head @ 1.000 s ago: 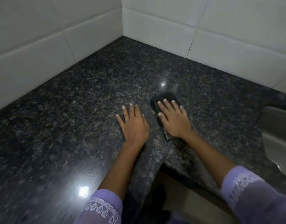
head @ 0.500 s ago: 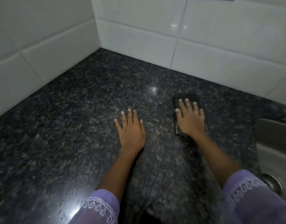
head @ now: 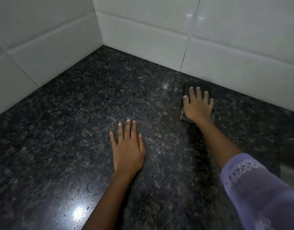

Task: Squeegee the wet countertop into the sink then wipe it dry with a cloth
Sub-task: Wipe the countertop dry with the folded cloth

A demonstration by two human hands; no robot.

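While left hand [head: 128,151] braces, cloth [head: 186,92] under right hand [head: 198,106] (flat).

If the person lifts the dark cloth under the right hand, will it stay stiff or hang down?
The dark cloth lies flat and thin under the right hand, so it probably hangs limp. It looks light. On the granite countertop, where droplets show, it may be damp and cling slightly.

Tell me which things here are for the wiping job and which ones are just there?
For the job:
dark cloth flat under the right hand
wet granite countertop
sink, only its edge showing
left hand, resting flat on the counter

Just there:
white wall tiles
purple sleeve
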